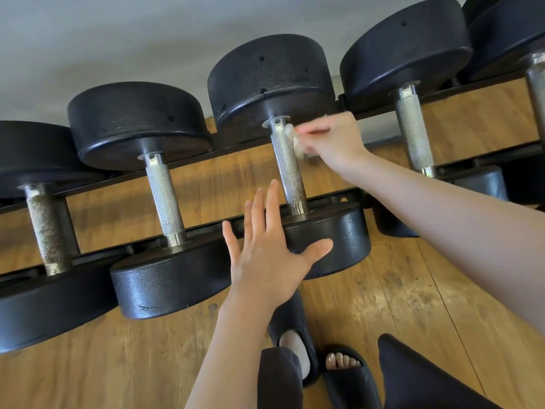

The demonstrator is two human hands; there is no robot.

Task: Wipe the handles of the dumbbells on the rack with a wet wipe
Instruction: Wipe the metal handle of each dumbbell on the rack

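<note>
Pinching a crumpled white wet wipe against the upper part of a knurled steel handle, the right hand is blurred, its fingers curled round the wipe just below the chrome collar of the middle dumbbell. The left hand lies spread and flat, fingers straight and apart, its palm over the near black head of that same dumbbell and its fingertips reaching up beside the lower end of the handle. Black dumbbells sit side by side on a dark metal rack, their handles bridging its two rails; the neighbour to the left and the one to the right are untouched. Below lies a wooden floor, with the person's feet in dark slippers near the bottom edge.
</note>
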